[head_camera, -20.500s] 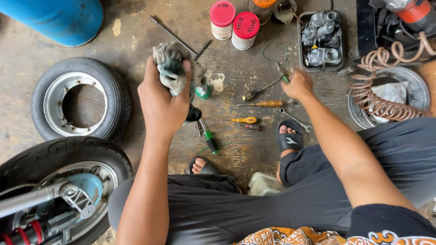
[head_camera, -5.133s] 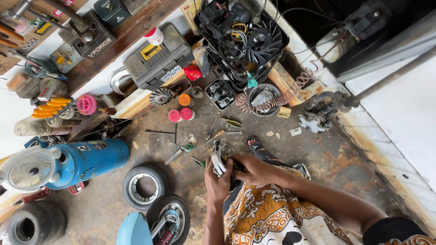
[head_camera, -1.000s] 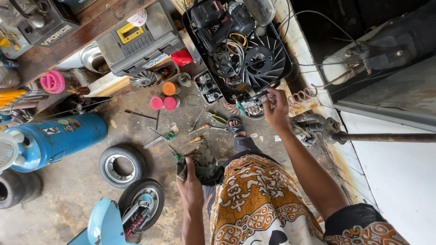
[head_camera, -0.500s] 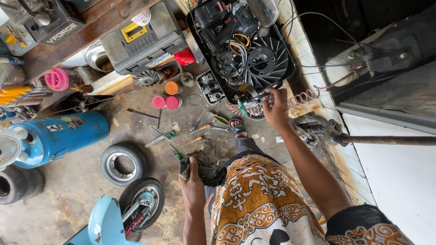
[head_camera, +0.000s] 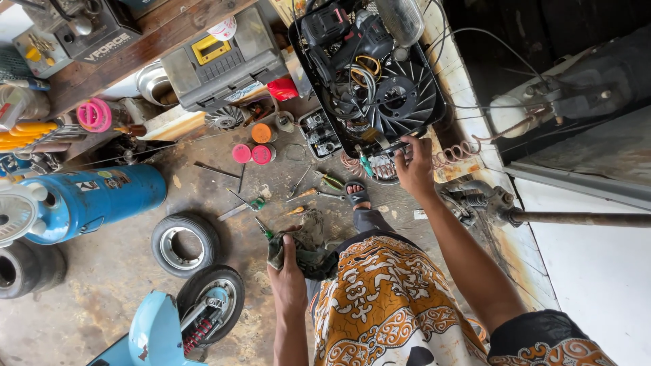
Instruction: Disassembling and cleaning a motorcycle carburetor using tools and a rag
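Observation:
My left hand (head_camera: 289, 276) is low in front of my knees, closed around a dirty grey rag (head_camera: 278, 248) with something bundled in it. My right hand (head_camera: 415, 171) is stretched out to the near edge of a black crate (head_camera: 434, 102) that holds a fan, cables and power tools. Its fingertips curl at a dark bar by a metal bowl (head_camera: 380, 169) of small parts. Whether the fingers grip anything is hidden. My foot in a sandal (head_camera: 356, 194) rests between the hands.
Screwdrivers and wrenches (head_camera: 319, 186) lie scattered on the concrete floor by red-lidded jars (head_camera: 251, 154). A grey toolbox (head_camera: 224, 61), a blue gas cylinder (head_camera: 95, 200), a loose tyre (head_camera: 184, 244), a blue scooter's front wheel (head_camera: 211, 308) and a coiled orange hose (head_camera: 456, 152) surround me.
My right hand stays at the crate's edge. My left hand with the rag has barely shifted. The view has drifted slightly.

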